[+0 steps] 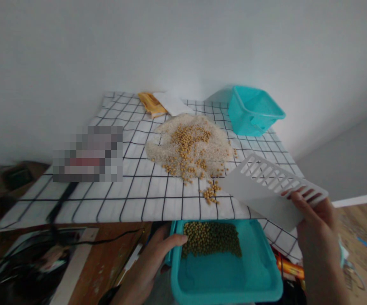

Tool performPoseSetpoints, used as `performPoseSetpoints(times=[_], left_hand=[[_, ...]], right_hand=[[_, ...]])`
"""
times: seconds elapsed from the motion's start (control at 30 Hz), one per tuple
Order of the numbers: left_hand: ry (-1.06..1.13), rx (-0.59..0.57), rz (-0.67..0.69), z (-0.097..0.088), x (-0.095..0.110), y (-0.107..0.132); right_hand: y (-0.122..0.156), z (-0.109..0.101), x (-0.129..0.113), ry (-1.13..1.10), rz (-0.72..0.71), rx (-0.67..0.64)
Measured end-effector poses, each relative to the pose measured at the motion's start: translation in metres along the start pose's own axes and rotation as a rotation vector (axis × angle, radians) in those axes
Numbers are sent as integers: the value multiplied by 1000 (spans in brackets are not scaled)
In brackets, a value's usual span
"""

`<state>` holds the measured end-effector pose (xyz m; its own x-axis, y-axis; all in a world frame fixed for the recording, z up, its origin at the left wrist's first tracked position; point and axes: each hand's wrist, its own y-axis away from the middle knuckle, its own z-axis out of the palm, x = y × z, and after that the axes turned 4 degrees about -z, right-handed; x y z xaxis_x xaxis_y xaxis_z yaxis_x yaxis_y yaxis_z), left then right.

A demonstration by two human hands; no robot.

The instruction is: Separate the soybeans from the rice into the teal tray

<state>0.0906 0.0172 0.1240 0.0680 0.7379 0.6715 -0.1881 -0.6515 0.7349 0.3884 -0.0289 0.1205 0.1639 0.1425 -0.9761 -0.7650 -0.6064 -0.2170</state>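
Note:
My left hand point(161, 252) is closed on the left rim of a teal plastic bin point(211, 279), thumb over the edge. The bin sits just below the table's front edge, with round beans point(208, 237) covering its far part. In my right hand point(318, 222) is a flat white plastic board with a row of slots point(256, 190), held tilted above the table's right side. The board's left tip is close to a small cluster of yellow beans point(211, 192). Behind it spreads a pile of pale fine grains point(161, 144), topped with more yellow beans point(186, 140).
A second teal bin point(253, 114) stands at the back right of the checked tablecloth point(139, 203). A yellow packet point(151, 104) and a white sheet point(173, 103) lie at the back. A blurred-out object point(88, 154) rests at left. Dark cables point(107, 242) hang below.

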Motion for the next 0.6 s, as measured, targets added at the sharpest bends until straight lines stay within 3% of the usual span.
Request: performPoseSetpoints(times=[0.4, 0.6], left_hand=[[-40, 11, 10, -2, -2, 0], [15, -78, 48, -3, -3, -4]], right_hand=[[4, 3, -2, 45, -19, -16], [0, 3, 6, 32, -57, 9]])
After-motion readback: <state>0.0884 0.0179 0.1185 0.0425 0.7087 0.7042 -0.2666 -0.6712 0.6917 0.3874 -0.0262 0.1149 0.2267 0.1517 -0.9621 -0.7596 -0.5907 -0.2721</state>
